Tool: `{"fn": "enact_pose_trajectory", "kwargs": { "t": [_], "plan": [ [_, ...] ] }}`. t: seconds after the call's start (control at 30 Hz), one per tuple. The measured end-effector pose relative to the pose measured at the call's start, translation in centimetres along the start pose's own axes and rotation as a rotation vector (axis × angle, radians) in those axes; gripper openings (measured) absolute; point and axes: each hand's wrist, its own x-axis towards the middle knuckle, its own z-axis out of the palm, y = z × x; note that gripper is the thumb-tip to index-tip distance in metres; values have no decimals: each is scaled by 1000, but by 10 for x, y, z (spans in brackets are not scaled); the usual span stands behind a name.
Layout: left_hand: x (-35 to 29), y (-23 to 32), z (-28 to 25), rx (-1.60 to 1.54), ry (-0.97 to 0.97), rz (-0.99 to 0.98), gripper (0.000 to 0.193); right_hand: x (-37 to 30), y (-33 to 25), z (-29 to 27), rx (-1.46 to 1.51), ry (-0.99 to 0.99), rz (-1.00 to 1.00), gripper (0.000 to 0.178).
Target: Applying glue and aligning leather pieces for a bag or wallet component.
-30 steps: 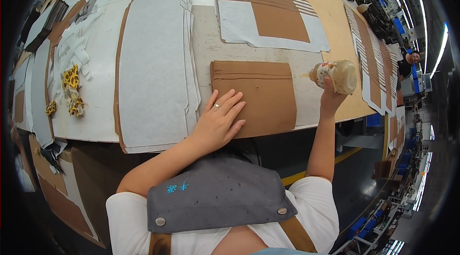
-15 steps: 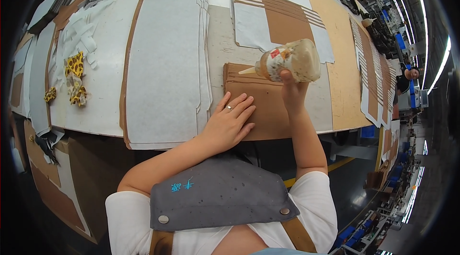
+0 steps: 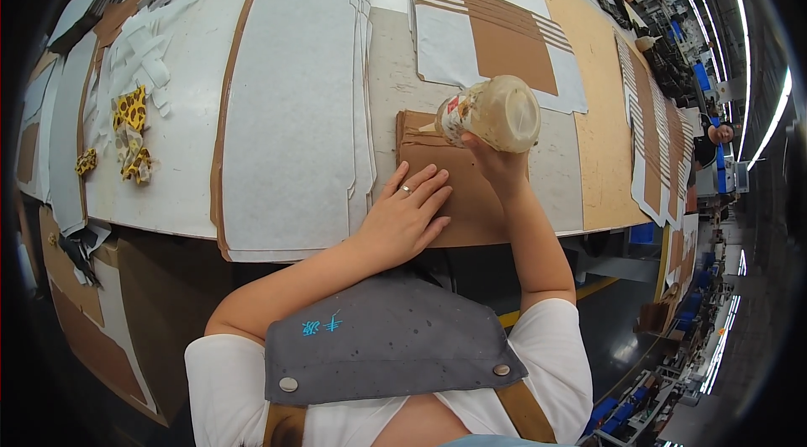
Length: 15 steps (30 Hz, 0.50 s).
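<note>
My right hand [image 3: 498, 166] is wrapped round a cloudy squeeze bottle [image 3: 509, 115] with a stained label and a pale pointed nozzle. The bottle is tipped, its base up to the right and its nozzle slanting left over the far edge of a stack of brown sheets [image 3: 472, 205]. Whether the nozzle tip touches the sheets, I cannot tell. My left hand [image 3: 403, 213], with a ring on one finger, lies spread on the left part of that stack and holds nothing. Several layered edges show along the stack's far side.
Left of the brown sheets lies a tall stack of whitish panels [image 3: 290, 119]. Beyond them are overlapping white-and-brown pieces [image 3: 513, 48] with striped ends. White scraps [image 3: 145, 56] and yellow spotted scraps [image 3: 130, 115] lie at the left. Other people work at the far right.
My right hand has brought the bottle left, its base now turned more toward me, with the nozzle over the brown sheets' far edge. My left hand has hardly moved.
</note>
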Motion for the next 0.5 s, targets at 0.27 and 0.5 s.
{"fn": "enact_pose_trajectory", "kwargs": {
  "t": [0.27, 0.5],
  "plan": [
    [0, 2, -2, 4, 9, 3, 39, -9, 7, -30, -142, 65, -68, 79],
    [1, 3, -4, 2, 5, 3, 38, -20, 17, -56, -130, 169, 25, 73]
  ]
}}
